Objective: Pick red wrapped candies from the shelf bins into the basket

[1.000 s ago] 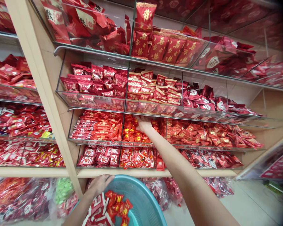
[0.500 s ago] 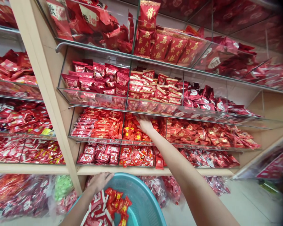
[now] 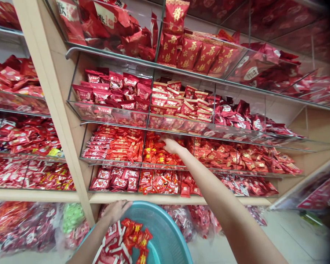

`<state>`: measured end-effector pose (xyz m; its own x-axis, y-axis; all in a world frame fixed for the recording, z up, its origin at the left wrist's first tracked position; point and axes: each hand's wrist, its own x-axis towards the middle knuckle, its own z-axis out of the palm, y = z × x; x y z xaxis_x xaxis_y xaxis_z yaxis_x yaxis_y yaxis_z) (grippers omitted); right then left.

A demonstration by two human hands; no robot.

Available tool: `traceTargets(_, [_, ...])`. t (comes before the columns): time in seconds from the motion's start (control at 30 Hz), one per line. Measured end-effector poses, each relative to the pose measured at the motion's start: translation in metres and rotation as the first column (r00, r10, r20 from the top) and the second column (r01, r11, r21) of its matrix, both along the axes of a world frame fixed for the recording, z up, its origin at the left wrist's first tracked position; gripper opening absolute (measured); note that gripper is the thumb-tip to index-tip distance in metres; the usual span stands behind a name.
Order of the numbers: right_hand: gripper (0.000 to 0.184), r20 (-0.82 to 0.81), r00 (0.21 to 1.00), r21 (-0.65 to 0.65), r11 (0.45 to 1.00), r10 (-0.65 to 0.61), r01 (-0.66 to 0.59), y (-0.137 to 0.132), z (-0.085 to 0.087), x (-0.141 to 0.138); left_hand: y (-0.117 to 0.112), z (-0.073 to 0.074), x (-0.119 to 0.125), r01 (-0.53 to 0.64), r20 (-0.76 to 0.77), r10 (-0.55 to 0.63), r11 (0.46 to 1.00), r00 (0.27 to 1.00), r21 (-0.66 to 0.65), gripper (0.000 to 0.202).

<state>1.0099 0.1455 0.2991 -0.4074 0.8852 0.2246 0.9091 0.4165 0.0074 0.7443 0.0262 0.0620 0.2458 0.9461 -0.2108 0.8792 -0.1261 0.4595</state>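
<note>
My right hand (image 3: 171, 146) reaches into a clear shelf bin of small red and gold candy packets (image 3: 157, 157); its fingers curl down into the pile, and what they hold is hidden. My left hand (image 3: 114, 212) grips the far rim of a teal plastic basket (image 3: 165, 234) held low in front of me. Red and white candy packets (image 3: 123, 242) lie heaped in the basket.
Tiered clear acrylic bins (image 3: 112, 115) full of red wrapped sweets fill the wooden shelving (image 3: 57, 110). Larger red bags (image 3: 187, 51) sit on the top tier. Plastic sacks of candy (image 3: 22, 227) lie under the bottom shelf. Light floor (image 3: 291, 238) shows at lower right.
My right hand has shifted slightly right and lower in the same bin, fingers curling into the packets. The view has drifted a little; the basket and left hand stay put.
</note>
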Motion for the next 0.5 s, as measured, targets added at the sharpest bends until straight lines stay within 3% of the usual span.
traceTargets(0.13, [0.048, 0.003, 0.996, -0.052, 0.995, 0.089, -0.089, -0.009, 0.006, 0.009, 0.001, -0.002, 0.000, -0.001, 0.007, 0.001, 1.000, 1.000, 0.012, 0.059])
traceTargets(0.3, [0.040, -0.075, 0.987, -0.065, 0.987, 0.140, -0.145, -0.021, 0.006, 0.007, 0.001, -0.002, 0.002, 0.007, -0.016, -0.006, 1.000, 1.000, 0.017, 0.057])
traceTargets(0.4, [0.045, -0.145, 0.989, -0.040, 0.999, -0.006, 0.000, -0.023, 0.003, 0.000, 0.001, -0.004, 0.001, 0.006, -0.017, -0.005, 1.000, 1.000, 0.029, 0.058])
traceTargets(0.5, [0.072, -0.128, 0.974, -0.056, 0.982, -0.188, 0.182, -0.023, 0.001, -0.009, 0.002, -0.010, -0.001, 0.013, -0.001, -0.013, 0.999, 1.000, 0.038, 0.059])
